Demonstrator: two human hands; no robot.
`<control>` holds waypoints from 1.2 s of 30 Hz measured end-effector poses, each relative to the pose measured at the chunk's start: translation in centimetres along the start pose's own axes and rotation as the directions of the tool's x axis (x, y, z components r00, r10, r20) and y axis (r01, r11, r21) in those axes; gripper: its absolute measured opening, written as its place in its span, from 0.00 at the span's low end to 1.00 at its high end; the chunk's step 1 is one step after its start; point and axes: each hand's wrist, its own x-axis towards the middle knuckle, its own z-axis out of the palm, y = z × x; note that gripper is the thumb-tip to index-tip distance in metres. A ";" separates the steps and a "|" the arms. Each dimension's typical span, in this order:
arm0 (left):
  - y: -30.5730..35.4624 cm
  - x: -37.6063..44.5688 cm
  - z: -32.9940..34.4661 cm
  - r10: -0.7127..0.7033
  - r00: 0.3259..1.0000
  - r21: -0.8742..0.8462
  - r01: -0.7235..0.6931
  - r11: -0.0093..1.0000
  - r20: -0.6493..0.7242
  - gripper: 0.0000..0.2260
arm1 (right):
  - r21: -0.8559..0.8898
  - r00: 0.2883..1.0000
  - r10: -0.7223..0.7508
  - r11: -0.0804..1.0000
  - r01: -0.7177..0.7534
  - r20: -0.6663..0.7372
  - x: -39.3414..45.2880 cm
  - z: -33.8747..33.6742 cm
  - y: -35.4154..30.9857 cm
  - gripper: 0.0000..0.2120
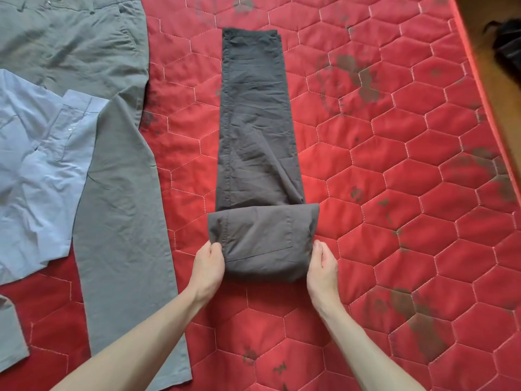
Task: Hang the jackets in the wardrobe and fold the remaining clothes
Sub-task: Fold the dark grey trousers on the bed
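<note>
A red quilted mattress with dark stains carries all garments. Grey trousers lie flat from 11 o'clock down to 7 o'clock. Dark trousers lie at centre, folded lengthwise into a narrow strip running from 12 o'clock toward 6 o'clock, with the near end turned over into a thick fold. A light blue shirt lies at 9 o'clock, overlapping the grey trousers. The left hand grips the fold's left edge. The right hand grips the fold's right edge. A dark object sits off the mattress at 2 o'clock; its type cannot be determined.
</note>
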 end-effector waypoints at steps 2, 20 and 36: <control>-0.1 0.2 0.2 -0.006 1.000 0.033 0.006 0.999 -0.004 0.13 | -0.094 0.999 -0.034 0.995 0.032 -0.020 0.5 -0.1 0.3 0.15; 1.0 0.4 0.6 -0.075 0.990 0.220 0.101 0.970 -0.120 0.13 | -0.206 0.975 -0.121 0.975 0.082 -0.185 -2.0 0.2 3.1 0.14; -3.4 3.6 -5.5 0.636 0.510 0.765 -0.610 -0.209 0.580 0.34 | -0.509 0.496 -0.532 0.136 0.850 0.686 5.8 -6.9 2.8 0.41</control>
